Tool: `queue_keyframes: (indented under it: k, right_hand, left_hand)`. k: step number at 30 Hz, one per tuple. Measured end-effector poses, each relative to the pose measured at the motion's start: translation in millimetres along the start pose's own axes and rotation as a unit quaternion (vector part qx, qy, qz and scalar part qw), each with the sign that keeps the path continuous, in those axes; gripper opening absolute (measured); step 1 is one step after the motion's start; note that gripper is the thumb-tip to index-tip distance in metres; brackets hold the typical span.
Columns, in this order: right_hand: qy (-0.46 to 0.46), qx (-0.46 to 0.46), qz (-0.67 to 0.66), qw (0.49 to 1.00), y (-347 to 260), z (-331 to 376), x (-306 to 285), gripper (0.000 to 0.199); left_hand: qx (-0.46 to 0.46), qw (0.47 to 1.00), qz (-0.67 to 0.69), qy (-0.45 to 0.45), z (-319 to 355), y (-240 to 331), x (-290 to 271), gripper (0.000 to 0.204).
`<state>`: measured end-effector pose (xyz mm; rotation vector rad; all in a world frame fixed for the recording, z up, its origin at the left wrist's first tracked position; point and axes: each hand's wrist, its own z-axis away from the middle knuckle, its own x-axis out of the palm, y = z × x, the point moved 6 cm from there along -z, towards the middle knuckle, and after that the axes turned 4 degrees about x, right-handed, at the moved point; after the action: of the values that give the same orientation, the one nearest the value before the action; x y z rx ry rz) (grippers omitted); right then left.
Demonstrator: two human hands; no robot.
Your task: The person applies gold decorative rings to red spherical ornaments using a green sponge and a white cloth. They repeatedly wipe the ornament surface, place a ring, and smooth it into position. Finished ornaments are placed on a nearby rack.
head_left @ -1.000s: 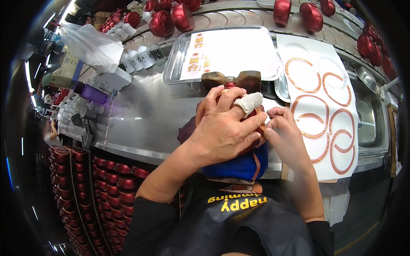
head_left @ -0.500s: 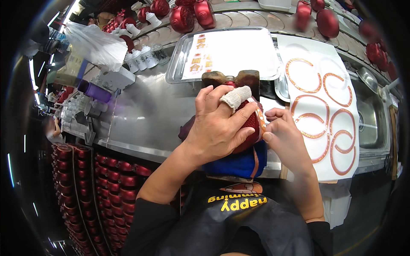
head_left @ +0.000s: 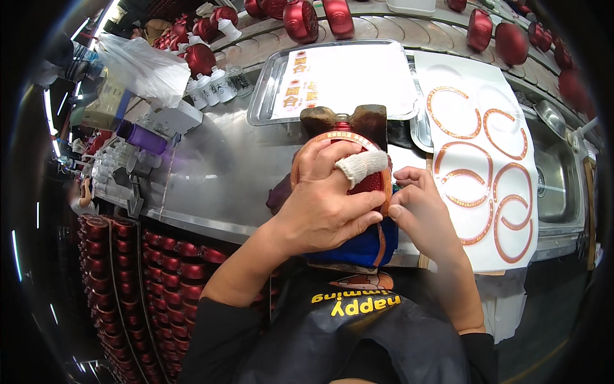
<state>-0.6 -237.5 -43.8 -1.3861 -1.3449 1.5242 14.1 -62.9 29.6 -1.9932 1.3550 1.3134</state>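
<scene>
A round, flat red bottle point(head_left: 366, 184) with a textured face rests against a dark two-lobed stand point(head_left: 369, 121), above a blue cloth point(head_left: 348, 248). An orange curved decal strip point(head_left: 345, 136) runs along the bottle's rim, over its top and down the right side. My left hand point(head_left: 326, 198) lies across the face, its fingers wrapped over the bottle. A knitted white finger sleeve point(head_left: 362, 168) covers one of its fingers. At the lower right rim my right hand point(head_left: 419, 208) pinches the strip's edge; the fingertips partly hide it.
Right of me, a white sheet point(head_left: 473, 237) carries several orange ring decals beside a steel sink point(head_left: 555, 192). Behind the stand is a metal tray point(head_left: 256, 105) with a printed sheet. Red bottles point(head_left: 300, 22) ride a conveyor. A purple bottle point(head_left: 144, 136) lies left; racked red bottles point(head_left: 173, 281) stand below.
The orange strip now shows along the bottle's top rim, where my left fingers hid it before. My right fingers have shifted slightly down and left. Bottles on the conveyor have moved right.
</scene>
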Motion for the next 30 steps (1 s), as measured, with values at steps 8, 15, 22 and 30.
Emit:
queue_keyframes:
  k: [8,15,22,30]
  right_hand:
    - [-0.003,-0.021,-0.021,1.0,-1,1,3,0.01]
    - [0.048,-0.058,0.057,0.996,-16,3,-19,0.018]
    - [0.089,-0.15,0.15,0.973,-17,-1,-9,0.05]
    - [0.087,-0.155,0.177,0.968,-11,1,-7,0.053]
  left_hand:
    - [-0.165,0.977,-0.116,0.067,22,36,32,0.049]
    - [-0.143,0.973,-0.16,0.084,25,43,39,0.025]
    - [-0.17,0.969,-0.121,0.133,23,48,36,0.031]
    - [-0.159,0.968,-0.154,0.117,14,45,39,0.031]
